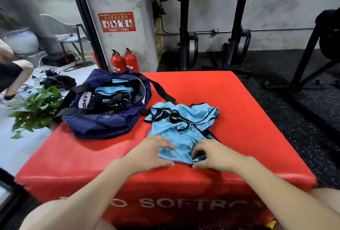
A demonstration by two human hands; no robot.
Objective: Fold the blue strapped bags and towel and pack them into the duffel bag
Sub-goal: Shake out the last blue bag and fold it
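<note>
A light blue bag with black straps [184,126] lies crumpled on the red padded box [248,119], right of centre. My left hand [152,151] rests on its near left corner with fingers spread flat. My right hand [209,154] has its fingers curled into the near right edge of the fabric, pinching a fold. The navy duffel bag [103,125] lies open at the box's back left, with several folded light blue, black-strapped pieces [112,91] inside. One black duffel strap [162,90] trails across the box toward the crumpled bag. No towel is visible.
A leafy green plant [35,108] stands left of the box beside the duffel. Two red fire extinguishers [125,61] stand by a concrete pillar behind. Black exercise machines [187,45] line the back wall. A person's leg [16,77] shows at the far left.
</note>
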